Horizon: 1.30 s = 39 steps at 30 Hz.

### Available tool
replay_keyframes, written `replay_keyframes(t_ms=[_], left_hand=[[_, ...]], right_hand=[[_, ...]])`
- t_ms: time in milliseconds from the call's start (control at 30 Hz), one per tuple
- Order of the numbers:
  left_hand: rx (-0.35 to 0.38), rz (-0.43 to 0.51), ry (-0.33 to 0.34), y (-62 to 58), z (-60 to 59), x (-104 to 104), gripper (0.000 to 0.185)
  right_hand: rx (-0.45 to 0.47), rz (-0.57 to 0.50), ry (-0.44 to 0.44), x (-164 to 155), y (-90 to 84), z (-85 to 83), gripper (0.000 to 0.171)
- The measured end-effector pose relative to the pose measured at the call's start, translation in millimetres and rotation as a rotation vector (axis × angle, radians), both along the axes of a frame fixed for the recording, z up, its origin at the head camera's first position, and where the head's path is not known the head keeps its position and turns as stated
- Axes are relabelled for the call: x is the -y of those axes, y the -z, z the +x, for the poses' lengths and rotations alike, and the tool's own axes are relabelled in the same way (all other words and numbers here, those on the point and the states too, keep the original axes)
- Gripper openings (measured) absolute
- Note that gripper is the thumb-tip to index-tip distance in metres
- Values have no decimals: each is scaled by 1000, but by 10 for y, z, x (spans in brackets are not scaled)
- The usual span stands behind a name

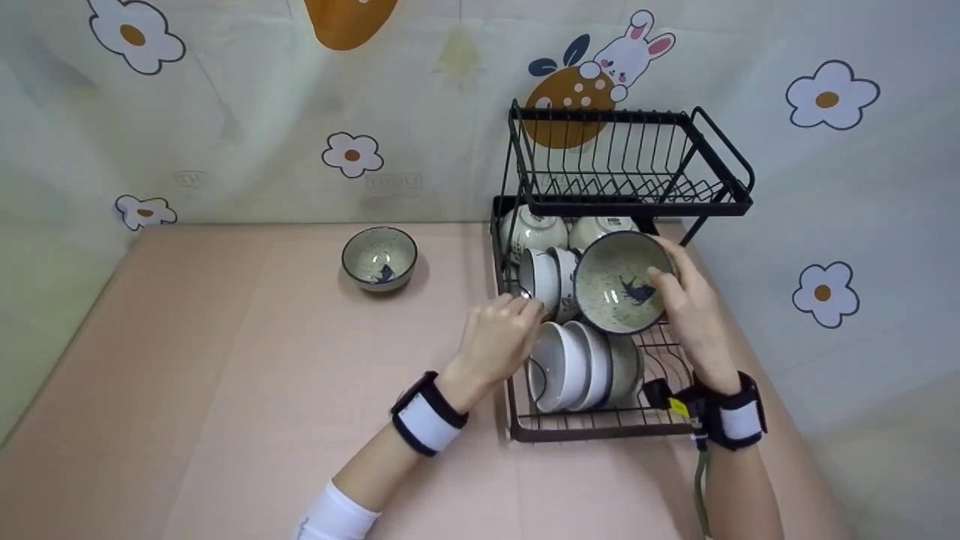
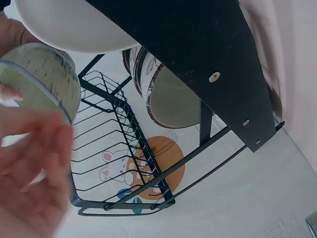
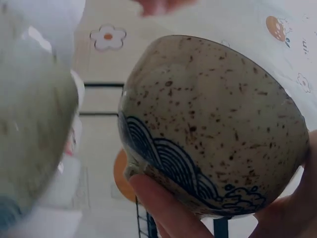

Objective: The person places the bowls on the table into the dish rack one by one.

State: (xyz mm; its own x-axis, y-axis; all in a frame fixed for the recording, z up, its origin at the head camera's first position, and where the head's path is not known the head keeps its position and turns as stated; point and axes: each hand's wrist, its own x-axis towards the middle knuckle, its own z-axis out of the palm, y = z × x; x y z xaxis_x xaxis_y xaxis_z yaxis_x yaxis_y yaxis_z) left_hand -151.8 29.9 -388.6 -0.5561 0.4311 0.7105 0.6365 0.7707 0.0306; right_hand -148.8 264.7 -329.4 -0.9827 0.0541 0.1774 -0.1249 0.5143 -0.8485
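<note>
R hand [image 1: 694,304] holds speckled ceramic bowl [image 1: 621,282] tilted on edge over lower tier of black wire dish rack [image 1: 517,420].
R fingers curled round rim & base; L hand [image 1: 499,337] w/ fingers loosely bent, at stacked white bowls [image 1: 574,366], grip unclear.

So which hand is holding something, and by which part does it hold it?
The right hand holds a speckled bowl by its rim and outer wall, tilted over the rack. The left hand grips nothing.

A single speckled bowl [image 1: 379,258] stands upright on the pink tabletop [image 1: 225,360], well apart from the rack, before a backdrop [image 1: 225,135] printed with flowers, a rabbit [image 1: 630,52] and orange shapes.
</note>
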Motion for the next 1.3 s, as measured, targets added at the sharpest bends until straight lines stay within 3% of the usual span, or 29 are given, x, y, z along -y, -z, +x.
replay_keyframes(t_ms=[100, 233, 333, 500, 800, 1100, 1300], left_hand=[[174, -103, -130, 22, 6, 30, 15], [316, -221, -234, 61, 17, 41, 18], [402, -262, -252, 85, 22, 32, 23], [526, -325, -264, 88, 22, 12, 23], [584, -344, -260, 84, 10, -1, 15], [601, -332, -248, 73, 15, 8, 12], [605, -317, -244, 80, 13, 7, 16]], right_hand=[[-25, 127, 76, -67, -23, 5, 43], [-61, 275, 158, -145, -38, -3, 43], [-46, 360, 208, -192, -36, -11, 44], [80, 446, 218, -253, -27, -7, 50], [245, 566, 148, -279, -12, 3, 62], [296, 624, 129, -298, -6, 12, 70], [331, 731, -20, -305, 43, 10, 75]])
